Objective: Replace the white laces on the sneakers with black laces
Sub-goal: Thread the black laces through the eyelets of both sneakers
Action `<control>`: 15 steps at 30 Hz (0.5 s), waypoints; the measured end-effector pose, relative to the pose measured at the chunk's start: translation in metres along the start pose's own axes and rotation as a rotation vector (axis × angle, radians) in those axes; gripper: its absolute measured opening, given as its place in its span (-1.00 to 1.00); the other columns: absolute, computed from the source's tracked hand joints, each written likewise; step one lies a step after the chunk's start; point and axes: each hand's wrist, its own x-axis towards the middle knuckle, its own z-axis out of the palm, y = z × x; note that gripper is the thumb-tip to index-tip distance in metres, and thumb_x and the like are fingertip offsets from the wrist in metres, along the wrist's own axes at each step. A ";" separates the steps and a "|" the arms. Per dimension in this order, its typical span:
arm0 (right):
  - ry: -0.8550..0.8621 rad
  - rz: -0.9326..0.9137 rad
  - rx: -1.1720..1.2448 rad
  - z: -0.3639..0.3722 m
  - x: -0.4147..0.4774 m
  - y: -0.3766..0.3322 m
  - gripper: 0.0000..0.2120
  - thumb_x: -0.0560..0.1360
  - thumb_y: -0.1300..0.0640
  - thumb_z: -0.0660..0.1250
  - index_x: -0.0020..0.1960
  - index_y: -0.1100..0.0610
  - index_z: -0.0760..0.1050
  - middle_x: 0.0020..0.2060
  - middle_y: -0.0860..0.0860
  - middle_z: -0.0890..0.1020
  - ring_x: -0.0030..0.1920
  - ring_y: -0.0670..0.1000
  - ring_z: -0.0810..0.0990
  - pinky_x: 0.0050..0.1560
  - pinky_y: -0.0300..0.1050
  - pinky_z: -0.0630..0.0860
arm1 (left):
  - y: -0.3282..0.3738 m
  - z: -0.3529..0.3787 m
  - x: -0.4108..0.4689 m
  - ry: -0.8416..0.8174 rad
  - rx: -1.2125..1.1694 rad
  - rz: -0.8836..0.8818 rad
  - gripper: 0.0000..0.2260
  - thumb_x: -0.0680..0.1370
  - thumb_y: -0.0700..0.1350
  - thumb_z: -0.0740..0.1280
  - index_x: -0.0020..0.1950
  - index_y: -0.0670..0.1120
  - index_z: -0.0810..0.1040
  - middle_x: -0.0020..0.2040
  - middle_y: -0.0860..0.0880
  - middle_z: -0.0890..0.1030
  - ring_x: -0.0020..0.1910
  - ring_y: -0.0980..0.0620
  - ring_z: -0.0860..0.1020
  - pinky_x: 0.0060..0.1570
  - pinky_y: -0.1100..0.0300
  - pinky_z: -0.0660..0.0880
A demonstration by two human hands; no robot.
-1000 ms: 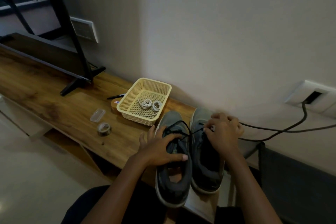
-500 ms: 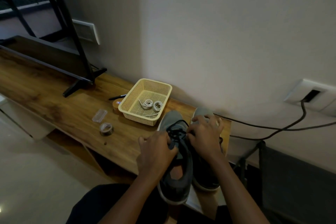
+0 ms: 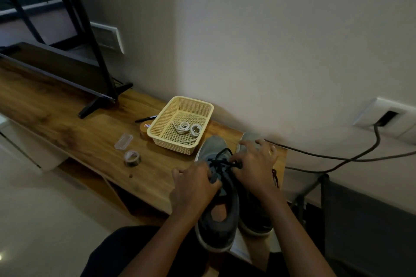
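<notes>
Two grey sneakers stand side by side at the near right end of the wooden bench, toes toward the wall. The left sneaker [image 3: 216, 216] carries a black lace [image 3: 221, 157] looped over its tongue. My left hand [image 3: 193, 184] pinches the left side of that lace at the eyelets. My right hand [image 3: 256, 164] pinches the lace's right side, its other fingers spread over the right sneaker [image 3: 252, 220]. A loose black lace end [image 3: 275, 177] hangs beside my right wrist. Coiled white laces [image 3: 188, 128] lie in the yellow basket [image 3: 157, 128].
On the wooden bench [image 3: 74, 123] lie a tape roll [image 3: 132, 158], a small clear case [image 3: 123, 141], a pen [image 3: 145, 118] and a round tin [image 3: 144, 128] behind the basket. A TV stand foot [image 3: 94, 103] is left. A cable [image 3: 337, 157] runs from the wall socket [image 3: 387, 117].
My right hand moved left from the right sneaker's toe to the left sneaker's lace. My left hand shifted from resting on the shoe to pinching the lace. The camera view drifted slightly.
</notes>
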 end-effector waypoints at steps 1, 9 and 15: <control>-0.013 -0.005 -0.009 0.002 -0.001 -0.001 -0.79 0.45 0.04 0.35 0.06 -0.12 0.63 0.39 -0.07 0.35 0.44 0.16 0.09 0.40 0.20 -0.10 | 0.000 0.000 0.000 -0.008 -0.004 -0.010 -0.77 0.43 0.08 0.37 -0.28 0.08 0.33 -0.25 0.13 0.50 -0.16 0.11 0.49 0.07 0.11 0.23; 0.179 0.011 -0.014 0.005 0.001 -0.001 -0.95 0.37 0.18 0.44 -0.26 0.07 0.65 0.07 0.03 0.58 0.22 0.24 0.41 0.29 0.38 0.11 | 0.008 -0.008 0.000 0.000 0.075 -0.020 -0.80 0.44 0.07 0.38 -0.28 0.03 0.43 -0.27 0.10 0.54 -0.27 0.14 0.42 0.15 0.07 0.15; 0.350 0.195 0.106 0.001 0.005 0.003 -0.91 0.27 0.23 0.50 -0.26 0.09 0.64 0.08 0.08 0.58 0.18 0.21 0.36 0.25 0.27 0.21 | 0.008 -0.006 -0.004 0.025 0.101 -0.020 -0.82 0.44 0.11 0.35 -0.14 0.04 0.47 -0.10 0.12 0.53 0.01 0.09 0.49 0.21 0.05 0.17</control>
